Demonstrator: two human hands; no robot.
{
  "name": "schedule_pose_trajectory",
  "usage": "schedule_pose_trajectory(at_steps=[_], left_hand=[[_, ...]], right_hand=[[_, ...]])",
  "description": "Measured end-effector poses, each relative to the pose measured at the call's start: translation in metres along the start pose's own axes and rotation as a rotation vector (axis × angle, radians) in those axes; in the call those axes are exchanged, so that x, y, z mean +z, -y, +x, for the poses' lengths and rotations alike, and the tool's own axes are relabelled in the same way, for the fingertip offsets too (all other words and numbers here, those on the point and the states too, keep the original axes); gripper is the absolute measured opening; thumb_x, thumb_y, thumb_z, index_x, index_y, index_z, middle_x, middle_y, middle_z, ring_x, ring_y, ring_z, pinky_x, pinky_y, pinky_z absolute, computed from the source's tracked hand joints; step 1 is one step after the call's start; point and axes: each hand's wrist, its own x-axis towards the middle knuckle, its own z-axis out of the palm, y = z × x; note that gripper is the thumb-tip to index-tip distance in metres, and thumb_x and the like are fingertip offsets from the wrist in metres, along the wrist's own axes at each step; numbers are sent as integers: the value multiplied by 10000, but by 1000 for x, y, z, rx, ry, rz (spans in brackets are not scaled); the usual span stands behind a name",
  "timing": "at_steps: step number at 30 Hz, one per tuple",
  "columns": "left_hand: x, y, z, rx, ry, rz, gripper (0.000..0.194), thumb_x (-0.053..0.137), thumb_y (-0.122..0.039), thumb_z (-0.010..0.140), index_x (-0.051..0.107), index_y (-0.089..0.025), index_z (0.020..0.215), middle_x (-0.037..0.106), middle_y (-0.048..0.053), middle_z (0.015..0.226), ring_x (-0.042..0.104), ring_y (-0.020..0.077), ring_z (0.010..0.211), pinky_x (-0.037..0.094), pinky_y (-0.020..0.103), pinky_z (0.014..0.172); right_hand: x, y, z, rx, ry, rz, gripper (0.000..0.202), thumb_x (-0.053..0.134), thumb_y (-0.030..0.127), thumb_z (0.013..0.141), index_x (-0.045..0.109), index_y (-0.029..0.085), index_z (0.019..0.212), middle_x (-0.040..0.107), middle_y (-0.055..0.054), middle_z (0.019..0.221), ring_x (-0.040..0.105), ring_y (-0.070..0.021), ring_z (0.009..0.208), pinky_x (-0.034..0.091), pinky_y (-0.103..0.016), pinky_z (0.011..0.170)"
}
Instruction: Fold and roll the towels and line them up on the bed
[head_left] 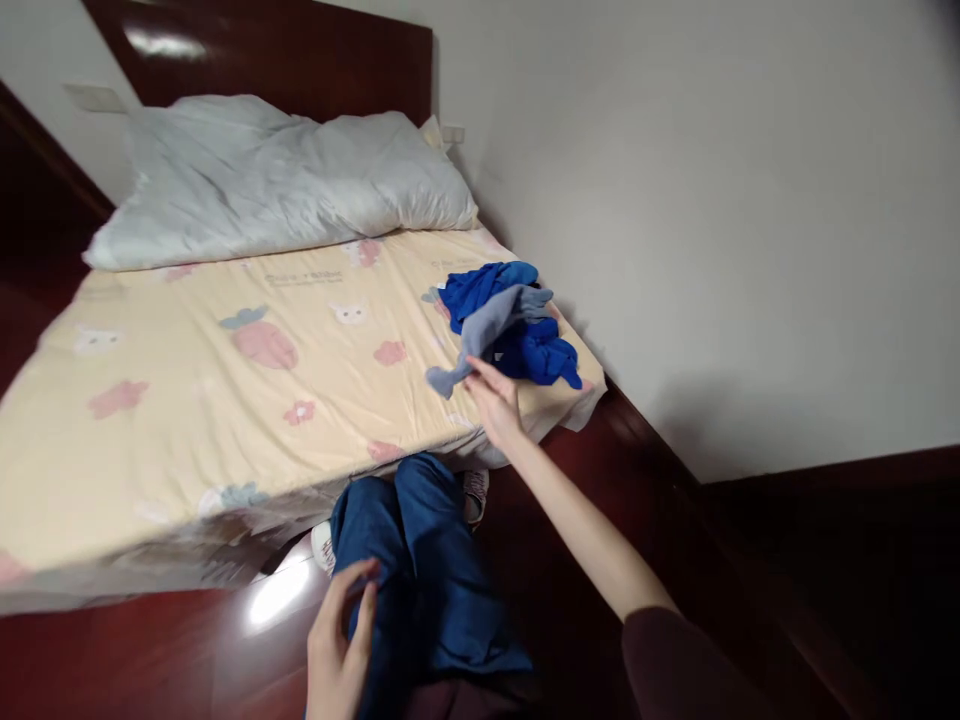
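Grey cloth [491, 325], one limp, matte piece twisted to a narrow end, lay at the bed's right-hand corner, draped over crumpled bright blue cloth [540, 355], whose pieces we could not count. Our right hand [495, 402] pinched the grey one's near tip between thumb and fingers. Our left hand [341, 635] hovered above our blue trousers [450, 580], holding nothing, its fingers curved and parted from the thumb. Beneath the cloths we saw one smooth yellow sheet [180, 400] printed with strawberries, a puckered, faintly shiny pillow [300, 190], one glossy headboard [322, 50] and two wall plates [94, 98].
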Motion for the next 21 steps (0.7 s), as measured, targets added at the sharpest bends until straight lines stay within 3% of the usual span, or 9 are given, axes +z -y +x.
schedule_pose_trajectory(at_steps=[5, 9, 12, 15, 18, 21], left_hand=[[-14, -37, 28, 343, -250, 226, 467, 639, -367, 924, 548, -225, 1360, 577, 141, 1365, 585, 275, 1277, 509, 464, 1086], [-27, -38, 20, 348, -232, 366, 290, 564, -285, 955, 591, -212, 1235, 664, 98, 1163, 665, 229, 1099, 564, 379, 954], [-35, -33, 1, 337, -291, 380, 213, 499, -216, 953, 609, -199, 1135, 684, 81, 1068, 687, 207, 997, 572, 337, 881], [-45, -35, -17, 353, -367, 399, 222, 490, -197, 953, 611, -198, 1139, 680, 88, 1084, 688, 203, 1013, 570, 326, 888], [-61, -44, -33, 405, -356, 453, 240, 483, -190, 969, 637, -203, 1152, 686, 77, 1049, 700, 188, 973, 574, 288, 852], [-82, -51, -50, 461, -348, 525, 283, 473, -168, 983, 672, -217, 1178, 701, 53, 971, 709, 152, 847, 562, 217, 748]], right_hand=[[67, 10, -139, -152, 297, -208, 210, 758, 292, 863, 805, 236, 1060, 701, -39, 964, 683, -154, 828, 581, -270, 764], [95, 10, -201, -366, 406, -275, 150, 746, 210, 889, 806, 258, 1019, 700, -25, 861, 685, -155, 795, 596, -281, 758], [101, 9, -222, -482, 479, -307, 234, 682, 137, 920, 783, 275, 1079, 703, -28, 889, 696, -156, 804, 603, -281, 751], [98, 10, -227, -578, 470, -361, 291, 626, 61, 917, 769, 266, 1066, 684, -33, 871, 688, -163, 810, 598, -295, 762], [94, 13, -226, -634, 435, -428, 277, 620, 46, 899, 758, 259, 1007, 652, -34, 829, 651, -182, 796, 587, -332, 741], [92, 19, -228, -657, 401, -520, 274, 607, 49, 889, 743, 260, 999, 648, -68, 935, 646, -221, 913, 587, -399, 812]])
